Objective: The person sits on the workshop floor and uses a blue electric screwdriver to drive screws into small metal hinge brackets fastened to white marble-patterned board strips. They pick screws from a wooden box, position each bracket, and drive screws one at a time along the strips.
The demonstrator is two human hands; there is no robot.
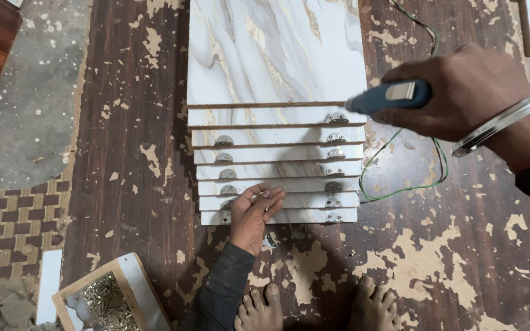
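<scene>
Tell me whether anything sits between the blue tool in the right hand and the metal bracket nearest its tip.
Nothing visible does. The right hand holds the blue tool with its tip right beside the top right-hand metal bracket on the stacked marble-pattern panels. The left hand rests lower down, on the left side of the stack, away from it.

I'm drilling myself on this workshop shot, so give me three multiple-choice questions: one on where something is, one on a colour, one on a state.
1. Where does the left hand rest?
A. on the lowest panels
B. in the screw tray
C. on the wire

2. What colour is the tool in the right hand?
A. red
B. blue
C. yellow

3. How do the panels lie?
A. upright in a rack
B. scattered apart
C. overlapped in a stepped stack

Answers:
1 A, its fingers lie across the near panels' edges.
2 B, its body shows blue.
3 C, each panel leaves a strip of the next showing.
</scene>
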